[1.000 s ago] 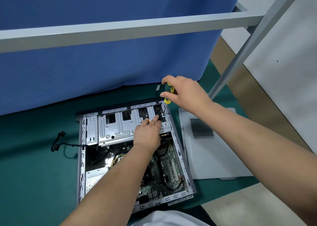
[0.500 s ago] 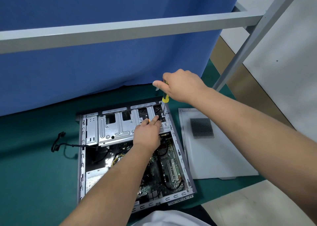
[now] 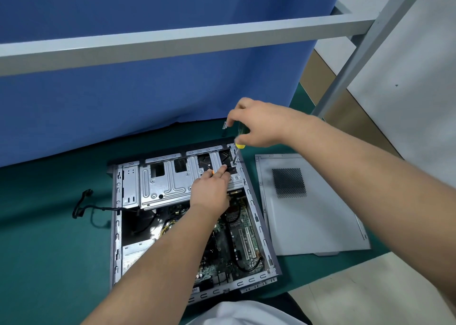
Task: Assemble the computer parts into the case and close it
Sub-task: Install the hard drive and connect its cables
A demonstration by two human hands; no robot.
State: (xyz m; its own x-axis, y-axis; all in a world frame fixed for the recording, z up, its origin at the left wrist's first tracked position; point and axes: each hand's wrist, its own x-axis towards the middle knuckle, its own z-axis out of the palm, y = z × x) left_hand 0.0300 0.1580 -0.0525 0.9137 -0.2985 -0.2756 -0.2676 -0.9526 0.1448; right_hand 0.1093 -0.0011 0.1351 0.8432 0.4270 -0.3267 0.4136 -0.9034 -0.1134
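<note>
Head view, one entry.

Computer case (image 3: 118, 226): lay open on its side on the green mat (image 3: 49, 250), its near edge partly cut off behind my forearms and my white garment (image 3: 246, 313).

Screwdriver (image 3: 239, 146): my right hand (image 3: 261, 125) gripped it from above; most of the handle was hidden in my fingers, only the yellow collar and thin shaft showing. The tip met the case's far right corner; the screw itself was too small to make out.

Drive cage (image 3: 167, 184): my left hand (image 3: 212, 189) rested on its right end, fingers out straight, pressing near the tip.

Motherboard (image 3: 244, 238): half covered by my left forearm.

Side panel (image 3: 308, 221): flat on the mat just right of the case, apart from it, near the mat's edge.

Black cable (image 3: 84, 205): trailed out left over open mat.

Blue cloth (image 3: 148, 90): closed off the far side, just behind the case.
</note>
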